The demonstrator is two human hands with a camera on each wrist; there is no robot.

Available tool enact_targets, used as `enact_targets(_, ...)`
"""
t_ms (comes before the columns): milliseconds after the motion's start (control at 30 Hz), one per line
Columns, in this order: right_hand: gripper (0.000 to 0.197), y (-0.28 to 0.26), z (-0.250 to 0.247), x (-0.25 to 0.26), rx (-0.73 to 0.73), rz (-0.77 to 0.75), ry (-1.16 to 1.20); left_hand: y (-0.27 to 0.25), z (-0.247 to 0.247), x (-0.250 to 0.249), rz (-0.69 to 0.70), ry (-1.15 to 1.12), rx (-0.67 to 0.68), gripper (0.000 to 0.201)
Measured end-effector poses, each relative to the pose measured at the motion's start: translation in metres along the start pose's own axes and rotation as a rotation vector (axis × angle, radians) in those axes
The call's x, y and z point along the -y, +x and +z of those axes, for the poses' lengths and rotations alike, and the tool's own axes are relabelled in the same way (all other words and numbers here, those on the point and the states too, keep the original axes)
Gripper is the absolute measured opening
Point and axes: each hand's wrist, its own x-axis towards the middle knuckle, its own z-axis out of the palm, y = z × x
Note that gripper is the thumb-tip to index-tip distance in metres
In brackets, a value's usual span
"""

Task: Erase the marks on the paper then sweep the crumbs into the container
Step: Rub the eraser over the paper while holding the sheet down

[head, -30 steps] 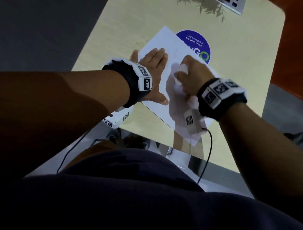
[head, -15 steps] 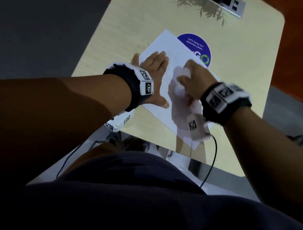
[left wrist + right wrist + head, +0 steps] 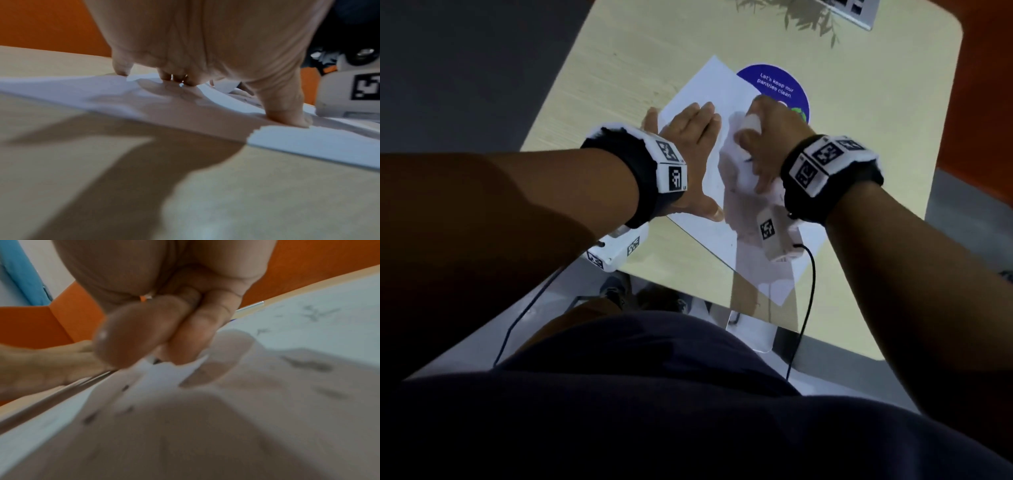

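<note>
A white sheet of paper (image 3: 709, 89) lies skewed on the pale wooden table (image 3: 640, 51). My left hand (image 3: 688, 137) lies flat on the sheet's left part with straight fingers and holds it down; in the left wrist view its fingertips (image 3: 287, 116) press on the paper (image 3: 308, 139). My right hand (image 3: 767, 137) grips a white eraser (image 3: 751, 121) against the paper to the right of the left hand. In the right wrist view, faint pencil marks (image 3: 314, 314) and dark crumbs (image 3: 308, 365) show on the sheet beside the curled fingers (image 3: 185, 331). I see no container plainly.
A round blue sticker (image 3: 777, 85) on the table lies partly under the paper's far right edge. A grey device (image 3: 856, 10) sits at the table's far edge. A clear plastic piece (image 3: 750, 329) shows below the near edge. Cables hang from both wrists.
My right hand has slid with the eraser toward the far side of the paper. The left hand stays flat on the sheet.
</note>
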Motion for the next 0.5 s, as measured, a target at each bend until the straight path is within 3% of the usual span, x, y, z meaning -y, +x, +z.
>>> enact_targets(133,0.01,-0.03,0.012,-0.007,0.009,0.0,0.015,0.004,0.002,0.007,0.044,0.019,-0.017,0.133)
enact_targets(233,0.013,-0.054,0.024,-0.01,0.071,0.013,0.025,0.015,-0.002,0.012,0.128,0.073,-0.036,0.134)
enact_targets(367,0.018,-0.039,0.023,-0.004,-0.04,0.048,0.1,0.036,-0.024,0.021,0.14,0.283,-0.107,0.133)
enact_targets(433,0.015,-0.044,0.029,-0.006,-0.035,0.068,0.154,0.031,-0.036,0.021,0.102,0.338,-0.164,0.126)
enact_targets(500,0.013,-0.054,0.039,-0.009,-0.006,0.064,0.182,0.014,-0.034,0.021,0.109,0.314,-0.23,0.103)
